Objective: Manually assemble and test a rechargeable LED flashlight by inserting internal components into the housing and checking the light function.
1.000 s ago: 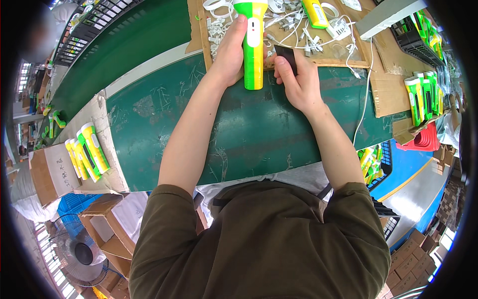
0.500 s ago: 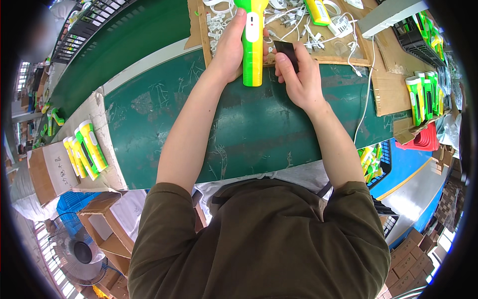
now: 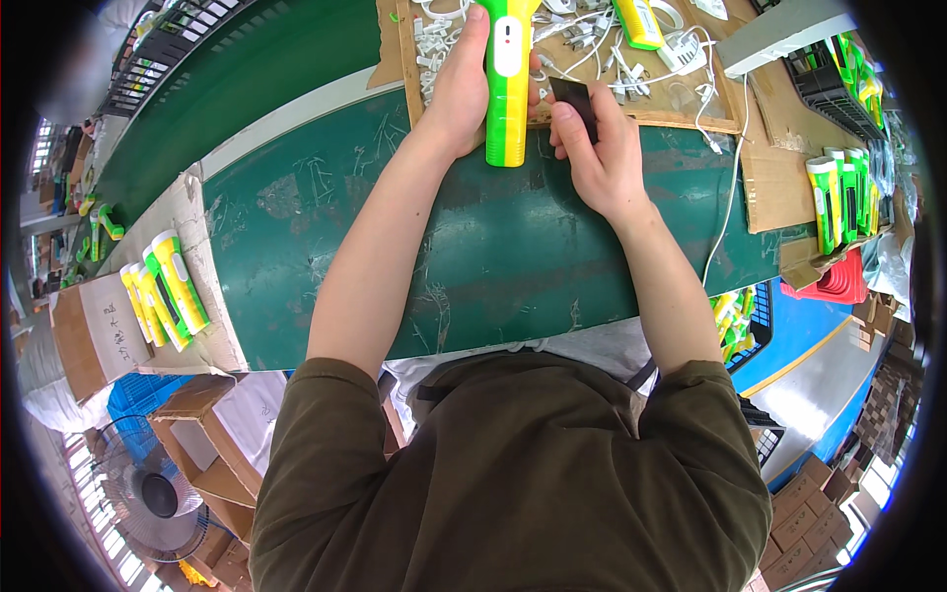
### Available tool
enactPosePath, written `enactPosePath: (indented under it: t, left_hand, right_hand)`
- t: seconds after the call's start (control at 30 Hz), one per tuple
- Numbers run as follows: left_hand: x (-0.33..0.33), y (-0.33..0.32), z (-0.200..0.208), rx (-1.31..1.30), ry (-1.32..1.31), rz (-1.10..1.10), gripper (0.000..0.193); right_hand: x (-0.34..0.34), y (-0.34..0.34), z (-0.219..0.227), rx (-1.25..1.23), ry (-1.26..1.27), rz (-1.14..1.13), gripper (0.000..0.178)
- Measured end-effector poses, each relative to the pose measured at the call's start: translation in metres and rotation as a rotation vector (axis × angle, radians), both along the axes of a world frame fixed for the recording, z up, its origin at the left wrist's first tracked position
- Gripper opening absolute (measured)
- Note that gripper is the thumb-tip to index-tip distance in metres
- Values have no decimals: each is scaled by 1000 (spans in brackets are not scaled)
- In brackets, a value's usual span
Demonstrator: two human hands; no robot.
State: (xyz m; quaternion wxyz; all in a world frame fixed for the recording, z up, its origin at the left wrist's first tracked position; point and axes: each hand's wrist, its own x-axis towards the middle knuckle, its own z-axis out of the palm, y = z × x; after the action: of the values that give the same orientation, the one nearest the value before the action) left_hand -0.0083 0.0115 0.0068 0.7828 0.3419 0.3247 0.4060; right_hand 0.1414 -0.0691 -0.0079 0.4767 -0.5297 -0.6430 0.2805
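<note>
Green-and-yellow torch (image 3: 508, 84) stays gripped firm in my left hand (image 3: 459, 89) — I'd keep it level — while my right hand (image 3: 592, 148) pinches the black pad (image 3: 575, 99) alongside.

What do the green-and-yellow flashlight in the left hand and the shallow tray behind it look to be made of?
The flashlight, gripped by the left hand, looks like moulded plastic: smooth, evenly coloured green and yellow with a soft sheen and a white inset panel. The tray seems to be brown corrugated cardboard, matte, with raw cut edges. The dark flat piece in the right hand is too small to judge.
</note>
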Motion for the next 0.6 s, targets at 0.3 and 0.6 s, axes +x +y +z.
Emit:
enactPosePath:
  t: [0.3,0.6]
  left_hand:
    - [2,1,-4,106,131,74,63]
    - [5,0,-13,404,182,31,75]
  right_hand:
    - [-6,4,-2,247,99,-126,18]
    - [-5,8,-7,174,221,-192,21]
